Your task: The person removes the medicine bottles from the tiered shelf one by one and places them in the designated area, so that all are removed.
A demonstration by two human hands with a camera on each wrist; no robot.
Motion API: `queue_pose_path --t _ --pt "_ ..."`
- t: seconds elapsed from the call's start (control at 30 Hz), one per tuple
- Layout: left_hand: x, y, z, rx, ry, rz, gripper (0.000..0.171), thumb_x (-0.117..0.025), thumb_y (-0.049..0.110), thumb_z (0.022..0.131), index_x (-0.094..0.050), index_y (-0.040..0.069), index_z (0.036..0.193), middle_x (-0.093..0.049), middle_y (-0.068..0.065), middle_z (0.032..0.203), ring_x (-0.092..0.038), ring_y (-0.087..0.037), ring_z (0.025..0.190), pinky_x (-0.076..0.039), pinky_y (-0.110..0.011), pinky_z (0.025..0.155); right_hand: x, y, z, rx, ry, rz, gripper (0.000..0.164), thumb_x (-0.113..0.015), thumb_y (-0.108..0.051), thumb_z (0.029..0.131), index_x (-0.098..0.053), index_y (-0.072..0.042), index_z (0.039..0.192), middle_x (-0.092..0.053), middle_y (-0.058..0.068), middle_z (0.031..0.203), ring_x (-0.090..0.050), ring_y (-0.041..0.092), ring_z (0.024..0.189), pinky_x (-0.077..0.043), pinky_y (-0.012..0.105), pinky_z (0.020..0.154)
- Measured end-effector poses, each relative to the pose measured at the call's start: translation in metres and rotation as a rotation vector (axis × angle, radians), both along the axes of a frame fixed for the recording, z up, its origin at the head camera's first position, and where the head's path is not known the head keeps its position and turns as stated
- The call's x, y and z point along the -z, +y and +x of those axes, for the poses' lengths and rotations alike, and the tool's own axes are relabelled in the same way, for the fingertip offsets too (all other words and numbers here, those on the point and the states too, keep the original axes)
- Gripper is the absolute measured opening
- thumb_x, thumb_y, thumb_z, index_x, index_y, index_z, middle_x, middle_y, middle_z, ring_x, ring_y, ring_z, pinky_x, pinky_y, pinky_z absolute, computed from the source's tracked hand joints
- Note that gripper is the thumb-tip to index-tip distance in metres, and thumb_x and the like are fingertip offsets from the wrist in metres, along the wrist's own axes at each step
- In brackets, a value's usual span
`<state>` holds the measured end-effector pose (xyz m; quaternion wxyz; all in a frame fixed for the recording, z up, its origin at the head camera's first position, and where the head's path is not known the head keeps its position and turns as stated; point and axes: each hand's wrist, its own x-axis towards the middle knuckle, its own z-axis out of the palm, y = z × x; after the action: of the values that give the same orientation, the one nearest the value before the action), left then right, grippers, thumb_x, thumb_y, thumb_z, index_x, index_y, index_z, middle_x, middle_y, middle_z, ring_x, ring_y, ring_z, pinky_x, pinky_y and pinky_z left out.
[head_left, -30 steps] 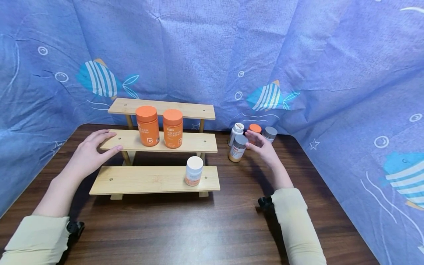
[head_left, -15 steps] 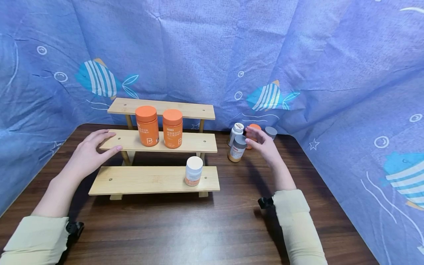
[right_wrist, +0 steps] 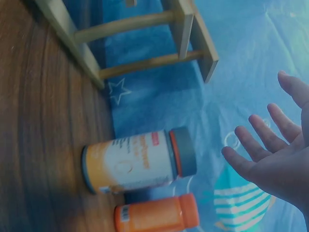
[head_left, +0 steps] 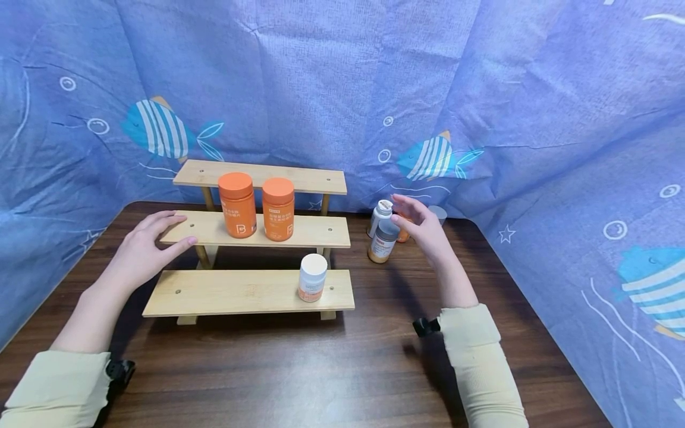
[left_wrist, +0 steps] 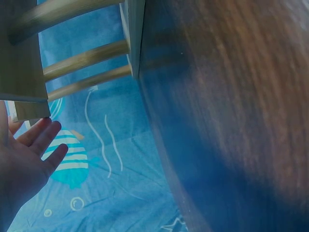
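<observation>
My right hand hovers with spread fingers beside the top of a grey-lidded supplement bottle at the back right of the table. In the right wrist view that bottle stands apart from the fingers, and the palm is bare. Just behind stand a white bottle and an orange bottle, the latter mostly hidden by the hand. With fingers extended, my left hand touches the left end of a three-step wooden rack's middle shelf; its fingertips also reach the wood in the left wrist view.
Two orange jars stand on the middle shelf. A white-lidded bottle is near the right end of the lowest shelf. Another grey lid shows behind the right hand. Blue fish-print cloth hangs around the dark wooden table.
The right hand has shifted slightly left and its fingers have come over toward the grey-lidded bottle, covering more of the orange bottle behind. The left hand stays at the shelf.
</observation>
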<state>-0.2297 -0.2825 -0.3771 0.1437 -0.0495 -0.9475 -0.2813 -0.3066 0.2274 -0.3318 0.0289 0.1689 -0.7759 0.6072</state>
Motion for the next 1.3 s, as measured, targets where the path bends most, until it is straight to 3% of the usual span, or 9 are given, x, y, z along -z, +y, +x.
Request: queue_pose_path --t 0.17,0.3,0.6,1.03,1.3 --pt "0.000 0.000 0.000 0.000 0.002 0.002 0.070 -0.063 0.050 0.086 -0.048 0.003 0.135 -0.032 -0.026 0.146 -0.026 -0.049 0.133 -0.023 -0.069 0.098 -0.011 -0.009 0.006 -0.018 0.023 0.004 0.048 -0.064 -0.014 0.090 -0.050 -0.013 0.136 -0.052 0.005 0.139 -0.043 0.028 0.131 -0.033 0.041 0.109" --pt "0.001 0.000 0.000 0.003 0.006 0.003 0.069 -0.063 0.050 0.086 -0.048 0.003 0.135 -0.033 -0.025 0.146 -0.027 -0.050 0.132 -0.024 -0.069 0.098 -0.019 -0.017 0.011 -0.034 0.037 -0.001 0.048 -0.065 -0.018 0.090 -0.051 -0.015 0.135 -0.053 0.003 0.137 -0.044 0.029 0.130 -0.030 0.046 0.110" --pt "0.001 0.001 0.000 0.004 0.013 0.005 0.069 -0.063 0.049 0.086 -0.048 0.003 0.135 -0.033 -0.025 0.145 -0.028 -0.050 0.132 -0.024 -0.069 0.097 -0.031 -0.036 0.017 -0.060 0.054 -0.019 0.047 -0.065 -0.019 0.090 -0.052 -0.016 0.135 -0.053 0.002 0.138 -0.047 0.019 0.128 -0.037 0.042 0.105" --pt "0.000 0.002 0.001 0.006 0.016 0.005 0.068 -0.062 0.049 0.087 -0.048 0.003 0.135 -0.034 -0.025 0.145 -0.026 -0.049 0.133 -0.024 -0.069 0.098 -0.048 -0.071 0.023 -0.114 0.089 -0.065 0.048 -0.065 -0.018 0.090 -0.051 -0.017 0.136 -0.052 0.005 0.138 -0.048 0.018 0.127 -0.038 0.040 0.106" --pt "0.001 0.001 0.001 0.001 0.017 -0.001 0.069 -0.062 0.050 0.087 -0.048 0.003 0.135 -0.034 -0.025 0.145 -0.026 -0.049 0.133 -0.024 -0.070 0.097 -0.055 -0.088 0.023 -0.135 0.114 -0.005 0.049 -0.066 -0.020 0.090 -0.049 -0.018 0.136 -0.052 0.003 0.138 -0.048 0.017 0.128 -0.041 0.038 0.104"
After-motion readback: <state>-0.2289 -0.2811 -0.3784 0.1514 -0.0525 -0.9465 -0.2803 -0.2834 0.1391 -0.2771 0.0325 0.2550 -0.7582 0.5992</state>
